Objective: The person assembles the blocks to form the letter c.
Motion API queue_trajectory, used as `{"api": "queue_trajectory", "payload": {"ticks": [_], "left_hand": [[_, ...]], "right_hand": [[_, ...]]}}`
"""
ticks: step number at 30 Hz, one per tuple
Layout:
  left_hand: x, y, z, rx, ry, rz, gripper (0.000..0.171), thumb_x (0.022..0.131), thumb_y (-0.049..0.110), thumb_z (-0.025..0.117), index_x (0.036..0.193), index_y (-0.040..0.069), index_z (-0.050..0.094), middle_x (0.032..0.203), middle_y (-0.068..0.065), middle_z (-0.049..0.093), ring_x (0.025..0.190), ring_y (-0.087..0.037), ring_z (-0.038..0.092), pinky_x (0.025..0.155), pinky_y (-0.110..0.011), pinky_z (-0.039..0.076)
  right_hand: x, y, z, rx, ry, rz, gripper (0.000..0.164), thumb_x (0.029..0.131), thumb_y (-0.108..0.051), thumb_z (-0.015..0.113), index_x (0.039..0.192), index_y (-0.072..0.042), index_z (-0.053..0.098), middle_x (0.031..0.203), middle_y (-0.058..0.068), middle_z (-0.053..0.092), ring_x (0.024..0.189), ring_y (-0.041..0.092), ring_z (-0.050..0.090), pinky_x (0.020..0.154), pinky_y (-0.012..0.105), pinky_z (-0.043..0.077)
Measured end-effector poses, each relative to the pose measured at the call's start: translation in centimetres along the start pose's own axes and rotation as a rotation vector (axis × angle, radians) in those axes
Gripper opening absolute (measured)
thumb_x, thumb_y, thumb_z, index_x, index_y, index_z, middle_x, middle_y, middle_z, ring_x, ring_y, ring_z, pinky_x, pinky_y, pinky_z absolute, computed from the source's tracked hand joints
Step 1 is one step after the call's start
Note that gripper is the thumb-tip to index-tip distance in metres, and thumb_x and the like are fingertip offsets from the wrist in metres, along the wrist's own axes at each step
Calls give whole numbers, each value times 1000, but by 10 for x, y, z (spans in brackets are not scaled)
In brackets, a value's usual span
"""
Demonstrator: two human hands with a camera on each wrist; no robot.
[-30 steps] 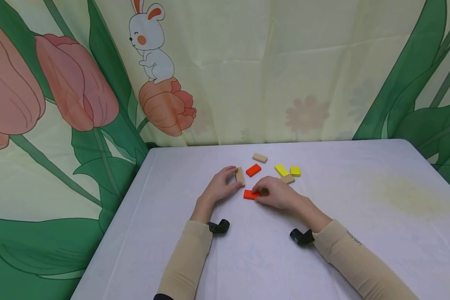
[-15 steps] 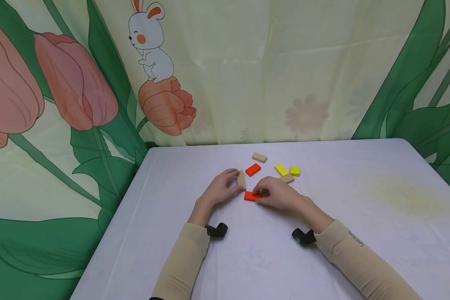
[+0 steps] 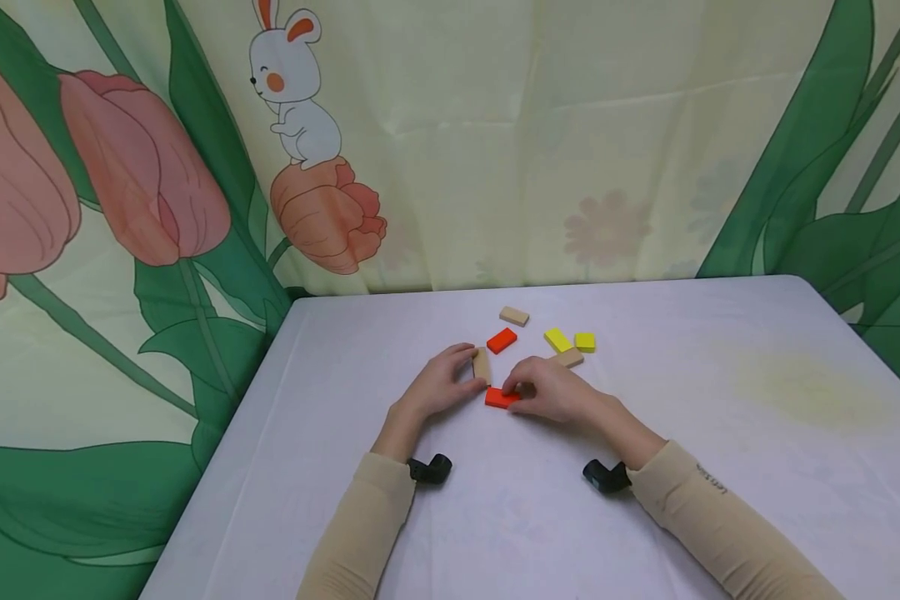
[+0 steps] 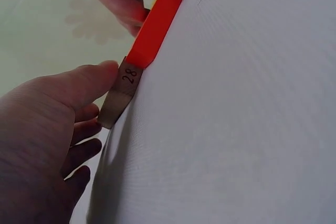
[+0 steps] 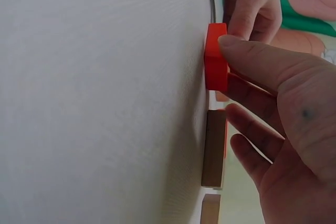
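My left hand (image 3: 438, 383) holds a plain wooden block (image 3: 482, 367) between thumb and fingers; the block lies lengthwise away from me. With thumb and fingers, my right hand (image 3: 553, 390) pinches a red block (image 3: 498, 398) at its right end. The red block lies crosswise at the near end of the wooden one. In the left wrist view, the wooden block (image 4: 119, 94), marked 28, appears to meet the end of the red block (image 4: 157, 27). The right wrist view shows the thumb on the red block (image 5: 214, 59), partly covering it.
Beyond the hands lie another red block (image 3: 502, 340), a wooden block (image 3: 514, 316) and two yellow blocks (image 3: 557, 340). One more wooden block (image 3: 568, 357) lies just behind my right hand, partly hidden. A white cloth covers the table (image 3: 720, 400); a printed curtain (image 3: 480, 150) hangs behind.
My left hand has drawn the wooden block toward me, bringing its near end up to the red block. My right hand keeps its pinch and has shifted slightly. The head view has moved a little.
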State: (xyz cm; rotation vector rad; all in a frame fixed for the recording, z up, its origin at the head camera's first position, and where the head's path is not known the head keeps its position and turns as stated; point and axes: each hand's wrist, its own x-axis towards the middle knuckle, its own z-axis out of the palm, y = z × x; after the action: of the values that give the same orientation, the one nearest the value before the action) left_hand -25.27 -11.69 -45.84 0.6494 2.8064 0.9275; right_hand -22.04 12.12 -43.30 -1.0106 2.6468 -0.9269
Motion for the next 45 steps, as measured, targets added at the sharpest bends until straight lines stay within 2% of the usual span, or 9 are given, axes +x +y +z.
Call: {"api": "queue_trajectory", "payload": {"ticks": [29, 45], "left_hand": [[-5, 2, 1, 12, -3, 35, 61, 94, 34, 72, 147, 8, 53, 150, -6, 49, 140, -23, 43, 114, -41, 36], [-6, 4, 3, -13, 14, 14, 62, 94, 34, 73, 146, 8, 54, 150, -7, 49, 140, -23, 43, 114, -42, 37]], "right_hand": [[-2, -1, 1, -24, -8, -36, 19, 86, -12, 81, 105, -12, 77, 99, -6, 68, 96, 18, 61, 89, 38, 54], [-3, -3, 2, -36, -2, -36, 20, 85, -14, 83, 104, -13, 77, 99, -6, 68, 95, 16, 60, 89, 36, 54]]}}
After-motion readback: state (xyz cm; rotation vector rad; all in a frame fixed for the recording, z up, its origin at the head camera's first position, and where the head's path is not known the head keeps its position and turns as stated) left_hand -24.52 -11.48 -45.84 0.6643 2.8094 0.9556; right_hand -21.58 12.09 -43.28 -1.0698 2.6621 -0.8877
